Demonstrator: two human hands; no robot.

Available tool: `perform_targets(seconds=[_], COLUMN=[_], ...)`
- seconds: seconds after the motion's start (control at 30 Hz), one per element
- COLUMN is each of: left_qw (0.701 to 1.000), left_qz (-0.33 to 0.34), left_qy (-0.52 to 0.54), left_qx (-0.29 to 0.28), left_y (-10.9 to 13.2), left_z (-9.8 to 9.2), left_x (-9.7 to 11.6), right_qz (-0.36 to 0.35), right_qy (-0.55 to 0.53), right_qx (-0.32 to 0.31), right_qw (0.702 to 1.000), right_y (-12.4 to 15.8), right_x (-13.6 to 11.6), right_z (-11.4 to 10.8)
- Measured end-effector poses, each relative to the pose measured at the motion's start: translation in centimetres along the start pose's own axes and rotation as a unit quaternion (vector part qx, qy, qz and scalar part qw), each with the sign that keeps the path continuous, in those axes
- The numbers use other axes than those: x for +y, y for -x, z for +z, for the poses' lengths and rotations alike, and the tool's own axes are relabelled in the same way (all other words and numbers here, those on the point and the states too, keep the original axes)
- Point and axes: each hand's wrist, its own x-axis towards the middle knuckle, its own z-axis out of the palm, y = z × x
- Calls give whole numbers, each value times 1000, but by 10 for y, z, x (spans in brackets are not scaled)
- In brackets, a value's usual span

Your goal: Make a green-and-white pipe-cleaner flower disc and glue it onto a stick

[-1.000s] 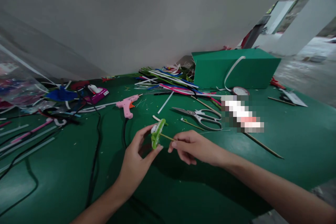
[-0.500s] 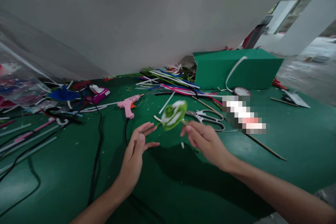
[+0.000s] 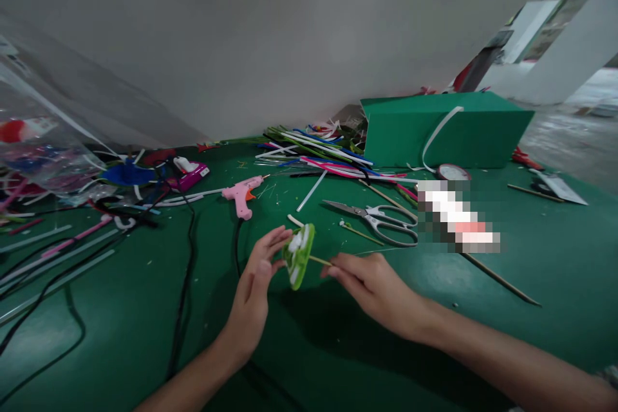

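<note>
A fuzzy green-and-white disc (image 3: 299, 256), seemingly made of pipe cleaners, sits on the end of a thin stick (image 3: 318, 261). My right hand (image 3: 383, 290) pinches that stick between thumb and fingers, holding the piece above the table. The disc is turned nearly edge-on. Beside its left edge is my left hand (image 3: 255, 280), fingers stretched and apart; whether the fingertips touch the disc I cannot tell. Just beyond the hands lie grey-handled scissors (image 3: 381, 220) and a short green stem (image 3: 360, 232) with a white tip. A pink glue gun (image 3: 240, 196) rests behind my left hand.
Coloured pipe cleaners (image 3: 318, 148) are heaped at the back beside a green box (image 3: 449, 132) lying on its side. Black cords (image 3: 187, 270) cross the left of the green table (image 3: 531, 251). Clear plastic bags (image 3: 43, 148) stand far left. A tape roll (image 3: 454, 172) lies near the box.
The disc has come down and left and turned nearly edge-on, closer to my left hand. My right hand has shifted slightly lower. The green stem by the scissors now shows.
</note>
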Motion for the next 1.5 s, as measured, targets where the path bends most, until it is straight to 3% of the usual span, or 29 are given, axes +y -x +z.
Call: perform_targets(seconds=[0.1, 0.3, 0.6, 0.8, 1.03, 1.5], left_qw=[998, 990, 990, 983, 983, 984], left_qz=[34, 15, 4, -15, -54, -49], left_qy=[-2, 16, 22, 103, 67, 67], left_qx=[-51, -139, -141, -153, -160, -157], left_y=[4, 9, 10, 3, 0, 5], left_z=[1, 1, 3, 2, -4, -1], left_x=[3, 5, 3, 12, 16, 17], right_qz=[-13, -31, -34, -42, -76, -86], right_qy=[95, 190, 199, 202, 240, 234], right_qx=[-22, -34, -27, -16, -13, -3], right_qw=[995, 981, 979, 978, 968, 968], right_y=[2, 3, 4, 4, 4, 5], right_x=[3, 1, -2, -1, -2, -2], right_z=[12, 20, 21, 18, 16, 19])
